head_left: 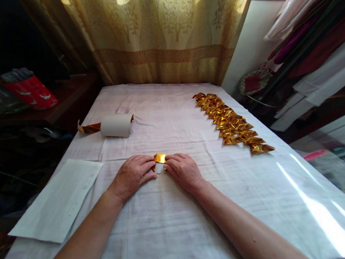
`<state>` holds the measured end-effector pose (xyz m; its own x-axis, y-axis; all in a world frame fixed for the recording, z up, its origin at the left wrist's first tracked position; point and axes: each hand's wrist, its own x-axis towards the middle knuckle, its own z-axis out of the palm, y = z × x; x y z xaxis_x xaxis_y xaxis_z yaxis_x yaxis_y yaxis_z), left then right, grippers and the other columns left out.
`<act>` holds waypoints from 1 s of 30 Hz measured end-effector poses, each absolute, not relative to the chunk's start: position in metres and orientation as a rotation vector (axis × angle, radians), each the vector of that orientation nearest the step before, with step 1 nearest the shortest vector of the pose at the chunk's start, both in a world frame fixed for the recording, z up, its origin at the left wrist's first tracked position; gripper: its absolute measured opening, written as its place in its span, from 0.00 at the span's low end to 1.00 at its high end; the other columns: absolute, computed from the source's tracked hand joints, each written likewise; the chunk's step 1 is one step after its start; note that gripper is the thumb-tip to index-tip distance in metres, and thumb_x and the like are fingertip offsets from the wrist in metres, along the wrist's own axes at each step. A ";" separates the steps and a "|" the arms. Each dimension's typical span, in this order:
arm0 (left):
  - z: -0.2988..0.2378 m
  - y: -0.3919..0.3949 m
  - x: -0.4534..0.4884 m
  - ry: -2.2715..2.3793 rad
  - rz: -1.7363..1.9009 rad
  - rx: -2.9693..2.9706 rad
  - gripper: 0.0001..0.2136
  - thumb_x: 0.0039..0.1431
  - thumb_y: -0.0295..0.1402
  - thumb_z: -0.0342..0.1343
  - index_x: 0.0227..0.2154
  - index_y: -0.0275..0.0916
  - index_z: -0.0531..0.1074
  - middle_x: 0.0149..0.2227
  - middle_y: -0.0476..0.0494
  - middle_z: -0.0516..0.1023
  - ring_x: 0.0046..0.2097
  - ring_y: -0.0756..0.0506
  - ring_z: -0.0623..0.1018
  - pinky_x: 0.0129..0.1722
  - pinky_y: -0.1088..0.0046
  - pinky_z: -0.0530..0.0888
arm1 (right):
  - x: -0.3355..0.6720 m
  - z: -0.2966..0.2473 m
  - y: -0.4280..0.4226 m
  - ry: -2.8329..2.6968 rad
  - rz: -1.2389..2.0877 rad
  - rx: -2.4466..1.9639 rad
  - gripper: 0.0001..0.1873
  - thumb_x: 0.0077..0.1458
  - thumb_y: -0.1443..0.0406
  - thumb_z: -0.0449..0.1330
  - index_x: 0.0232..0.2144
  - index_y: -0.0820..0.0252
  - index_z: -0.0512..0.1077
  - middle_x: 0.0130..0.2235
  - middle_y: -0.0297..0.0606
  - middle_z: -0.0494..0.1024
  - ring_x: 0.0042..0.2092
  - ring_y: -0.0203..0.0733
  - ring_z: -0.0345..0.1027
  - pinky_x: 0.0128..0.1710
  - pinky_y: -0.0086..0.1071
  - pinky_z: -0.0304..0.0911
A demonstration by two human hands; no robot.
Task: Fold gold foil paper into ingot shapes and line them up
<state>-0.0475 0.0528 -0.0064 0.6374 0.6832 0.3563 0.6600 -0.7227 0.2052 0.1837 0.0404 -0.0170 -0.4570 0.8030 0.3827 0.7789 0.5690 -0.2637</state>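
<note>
Between my hands, at the middle of the bed-like white surface, lies a small piece of gold foil paper point(160, 158) with a white patch showing below its shiny top edge. My left hand point(134, 174) grips its left side with the fingers pressed together. On the opposite side my right hand point(184, 170) pinches the right edge. The fingertips hide both ends of the paper, so its full folded shape cannot be made out.
Rows of folded gold foil pieces point(228, 122) lie at the right. A white roll point(116, 126) with a gold-brown strip sits at the back left. A printed paper sheet point(60, 201) lies at the left edge. Beyond are a curtain point(163, 32) and a red patterned cup point(34, 92).
</note>
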 end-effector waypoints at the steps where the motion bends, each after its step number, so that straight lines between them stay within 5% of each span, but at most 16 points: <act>1: -0.006 0.053 -0.047 1.151 0.636 2.794 0.14 0.63 0.43 0.57 0.45 0.42 0.76 0.49 0.41 0.79 0.50 0.42 0.77 0.52 0.62 0.72 | 0.184 -0.016 0.040 -2.342 0.091 -1.263 0.09 0.65 0.61 0.57 0.37 0.56 0.77 0.47 0.39 0.81 0.46 0.44 0.72 0.45 0.38 0.64; 6: -0.004 0.053 -0.045 1.181 0.641 2.795 0.12 0.64 0.42 0.56 0.44 0.42 0.76 0.48 0.42 0.80 0.48 0.42 0.78 0.50 0.63 0.73 | 0.187 -0.012 0.040 -2.380 0.158 -1.209 0.15 0.55 0.54 0.67 0.42 0.56 0.77 0.51 0.41 0.79 0.48 0.47 0.71 0.47 0.41 0.64; 10: -0.005 0.053 -0.046 1.181 0.629 2.775 0.13 0.63 0.42 0.57 0.44 0.42 0.76 0.48 0.42 0.80 0.48 0.42 0.78 0.50 0.63 0.73 | 0.185 -0.012 0.041 -2.387 0.083 -1.233 0.08 0.61 0.60 0.62 0.41 0.54 0.77 0.49 0.38 0.80 0.45 0.44 0.71 0.44 0.38 0.63; 20: -0.002 0.054 -0.042 1.191 0.637 2.770 0.10 0.62 0.41 0.58 0.40 0.42 0.77 0.45 0.45 0.82 0.46 0.42 0.79 0.48 0.63 0.72 | 0.184 -0.019 0.044 -2.357 -0.030 -1.216 0.07 0.61 0.59 0.62 0.34 0.52 0.79 0.46 0.32 0.82 0.42 0.41 0.72 0.43 0.38 0.58; 30: -0.002 0.054 -0.042 1.183 0.630 2.778 0.12 0.61 0.43 0.59 0.41 0.42 0.77 0.45 0.43 0.81 0.46 0.42 0.79 0.48 0.64 0.72 | 0.184 -0.022 0.050 -2.143 0.255 -1.276 0.06 0.59 0.62 0.64 0.30 0.52 0.80 0.41 0.33 0.84 0.41 0.41 0.76 0.46 0.37 0.62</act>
<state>-0.0422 0.0539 -0.0016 0.6227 0.7017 0.3461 0.6785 -0.7046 0.2077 0.1835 0.0499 -0.0220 -0.3379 0.8457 0.4130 0.7254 0.5136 -0.4583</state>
